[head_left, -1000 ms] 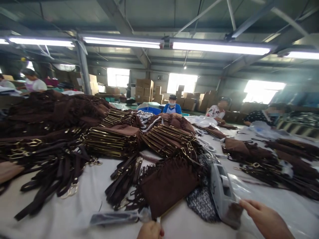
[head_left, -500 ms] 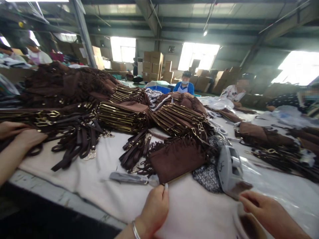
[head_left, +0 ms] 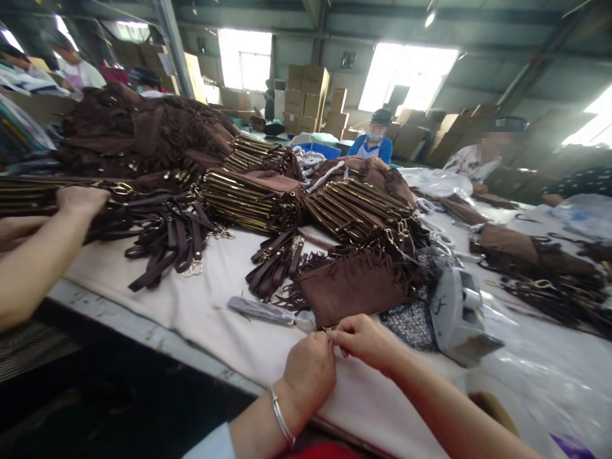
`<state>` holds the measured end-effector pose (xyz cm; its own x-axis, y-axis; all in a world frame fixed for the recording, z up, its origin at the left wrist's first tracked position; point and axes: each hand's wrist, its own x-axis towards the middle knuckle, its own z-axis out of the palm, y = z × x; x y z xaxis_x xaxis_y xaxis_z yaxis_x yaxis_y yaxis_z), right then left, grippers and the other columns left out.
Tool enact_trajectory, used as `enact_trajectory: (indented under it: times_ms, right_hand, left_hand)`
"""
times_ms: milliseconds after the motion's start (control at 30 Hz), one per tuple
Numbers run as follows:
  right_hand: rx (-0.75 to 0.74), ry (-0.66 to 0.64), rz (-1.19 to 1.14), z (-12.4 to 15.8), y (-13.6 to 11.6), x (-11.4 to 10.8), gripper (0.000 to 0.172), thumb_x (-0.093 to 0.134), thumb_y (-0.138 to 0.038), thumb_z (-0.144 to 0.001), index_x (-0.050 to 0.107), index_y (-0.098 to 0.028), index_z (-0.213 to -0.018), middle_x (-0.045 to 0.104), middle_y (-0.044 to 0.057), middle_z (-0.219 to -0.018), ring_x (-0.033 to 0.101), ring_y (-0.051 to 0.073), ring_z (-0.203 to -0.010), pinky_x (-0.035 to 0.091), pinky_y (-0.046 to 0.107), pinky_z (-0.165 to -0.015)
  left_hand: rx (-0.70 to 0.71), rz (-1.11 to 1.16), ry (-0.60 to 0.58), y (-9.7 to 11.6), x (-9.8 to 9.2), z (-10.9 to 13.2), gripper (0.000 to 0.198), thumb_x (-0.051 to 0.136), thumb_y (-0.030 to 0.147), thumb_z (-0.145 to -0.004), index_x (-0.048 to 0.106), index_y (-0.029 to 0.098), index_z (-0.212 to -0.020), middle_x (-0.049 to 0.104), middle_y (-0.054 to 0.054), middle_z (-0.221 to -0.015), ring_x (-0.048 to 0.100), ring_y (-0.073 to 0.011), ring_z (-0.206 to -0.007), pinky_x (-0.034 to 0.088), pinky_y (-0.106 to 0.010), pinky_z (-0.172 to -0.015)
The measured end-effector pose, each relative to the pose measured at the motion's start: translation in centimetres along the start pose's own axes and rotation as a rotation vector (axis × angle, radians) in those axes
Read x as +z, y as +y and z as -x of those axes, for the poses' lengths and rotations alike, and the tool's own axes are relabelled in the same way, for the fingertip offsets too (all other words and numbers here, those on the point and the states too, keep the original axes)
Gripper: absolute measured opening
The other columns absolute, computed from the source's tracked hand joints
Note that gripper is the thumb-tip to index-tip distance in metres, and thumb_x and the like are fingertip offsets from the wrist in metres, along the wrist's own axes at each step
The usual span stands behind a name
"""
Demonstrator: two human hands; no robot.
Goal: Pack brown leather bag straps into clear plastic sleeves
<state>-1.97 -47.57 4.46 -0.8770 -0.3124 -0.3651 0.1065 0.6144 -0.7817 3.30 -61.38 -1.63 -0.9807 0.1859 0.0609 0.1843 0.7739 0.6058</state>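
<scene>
A dark brown fringed pouch (head_left: 354,290) lies flat on the pale cloth, its zipped edge toward me. At its near corner my left hand (head_left: 310,370), with a silver bangle at the wrist, is closed in a pinch on the metal zipper end. My right hand (head_left: 361,341) comes in from the right with thumb and forefinger pinched at the same corner, touching the left fingertips. What the right fingers hold is too small to make out. Right of the pouch stands a white tape dispenser (head_left: 447,312) on black-and-white woven fabric (head_left: 411,325).
Stacks of brown pouches with gold zippers (head_left: 248,201) and strap bundles (head_left: 172,239) stand behind. A plastic-wrapped grey tool (head_left: 261,310) lies left of the pouch. A co-worker's hand (head_left: 81,201) handles pouches at the left. Plastic sheeting (head_left: 549,363) covers the right side.
My right hand has moved left from beside the tape dispenser to the pouch's corner, meeting my left hand. The view has tilted down. The co-worker's hand at left has shifted onto the stacked pouches.
</scene>
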Motion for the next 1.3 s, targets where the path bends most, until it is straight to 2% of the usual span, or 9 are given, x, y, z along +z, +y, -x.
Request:
enact_trajectory:
  times_ms: [133,333,500,600,767,933,1033,1167,1300]
  right_hand:
    - [0.085,0.021,0.01,-0.8,0.1,0.3,0.026,0.06,-0.027,-0.075,0.057,-0.017,-0.051,0.051,-0.004,-0.043,0.04,0.008,-0.044,0.027,0.022,-0.045]
    - [0.172,-0.02,0.055,-1.5,0.4,0.3,0.027,0.065,-0.027,-0.072,0.054,-0.018,-0.049,0.052,-0.004,-0.043,0.042,0.008,-0.043,0.029,0.021,-0.043]
    - [0.261,-0.102,0.001,-2.0,0.9,0.2,0.025,0.064,-0.023,-0.068,0.049,-0.019,-0.048,0.045,-0.006,-0.037,0.033,0.006,-0.035,0.018,0.021,-0.036]
    - [0.229,-0.099,0.01,-1.8,1.3,-0.1,0.024,0.063,-0.024,-0.068,0.051,-0.019,-0.048,0.047,-0.005,-0.039,0.034,0.006,-0.036,0.018,0.021,-0.035]
    - [0.169,-0.12,-0.044,-0.5,1.7,-0.6,0.013,0.058,-0.02,-0.068,0.065,-0.016,-0.058,0.058,-0.001,-0.049,0.037,0.006,-0.039,0.023,0.02,-0.038]
    - [0.129,-0.039,-0.02,0.5,1.5,-0.3,0.016,0.054,-0.014,-0.063,0.066,-0.016,-0.053,0.044,-0.005,-0.04,0.03,0.006,-0.04,0.02,0.021,-0.04]
    - [0.124,-0.023,-0.088,0.6,2.1,0.5,0.017,0.053,-0.017,-0.064,0.064,-0.016,-0.052,0.044,-0.005,-0.042,0.031,0.006,-0.041,0.02,0.021,-0.041]
    - [0.161,0.017,-0.131,0.6,3.5,1.9,0.015,0.052,-0.017,-0.062,0.058,-0.017,-0.049,0.046,-0.004,-0.043,0.033,0.006,-0.041,0.022,0.022,-0.041]
    - [0.182,0.107,-0.264,1.1,4.3,1.9,0.011,0.056,-0.023,-0.065,0.064,-0.016,-0.065,0.058,-0.001,-0.053,0.039,0.008,-0.044,0.026,0.022,-0.043]
  left_hand:
    - [-0.017,-0.075,0.0,-0.3,0.5,0.2,0.031,0.032,0.018,-0.095,0.063,0.014,-0.09,0.068,-0.013,-0.085,0.065,-0.0253,-0.075,0.045,-0.034,-0.064]
    - [0.01,-0.156,0.026,-0.5,1.0,0.3,0.025,0.037,0.014,-0.093,0.061,0.015,-0.088,0.067,-0.01,-0.082,0.065,-0.0253,-0.071,0.048,-0.035,-0.061]
    - [0.054,-0.195,0.082,-0.8,1.5,0.6,0.022,0.039,0.013,-0.093,0.059,0.017,-0.084,0.066,-0.008,-0.078,0.064,-0.0241,-0.066,0.048,-0.034,-0.058]
    - [0.104,-0.207,0.105,-1.0,1.6,0.7,0.022,0.039,0.013,-0.093,0.058,0.018,-0.085,0.065,-0.007,-0.077,0.062,-0.0234,-0.065,0.047,-0.034,-0.057]
    - [0.128,-0.176,0.099,-0.9,1.3,0.7,0.022,0.037,0.018,-0.094,0.057,0.019,-0.086,0.064,-0.007,-0.078,0.06,-0.0214,-0.067,0.045,-0.032,-0.059]
    - [0.072,-0.106,0.059,-0.2,0.6,0.4,0.024,0.036,0.02,-0.094,0.057,0.018,-0.083,0.064,-0.009,-0.08,0.06,-0.0217,-0.071,0.042,-0.032,-0.062]
    - [0.02,0.006,0.03,-0.1,0.2,0.0,0.025,0.036,0.022,-0.093,0.057,0.018,-0.079,0.063,-0.01,-0.078,0.059,-0.0215,-0.071,0.04,-0.032,-0.063]
    - [-0.161,0.378,-0.021,0.0,-0.9,-0.8,0.028,0.037,0.027,-0.091,0.052,0.019,-0.068,0.056,-0.005,-0.064,0.053,-0.017,-0.062,0.036,-0.029,-0.058]
    - [-0.378,0.766,-0.224,-0.1,-2.3,-1.8,0.031,0.029,0.037,-0.092,0.051,0.019,-0.078,0.043,0.005,-0.055,0.032,-0.0099,-0.041,0.026,-0.024,-0.045]
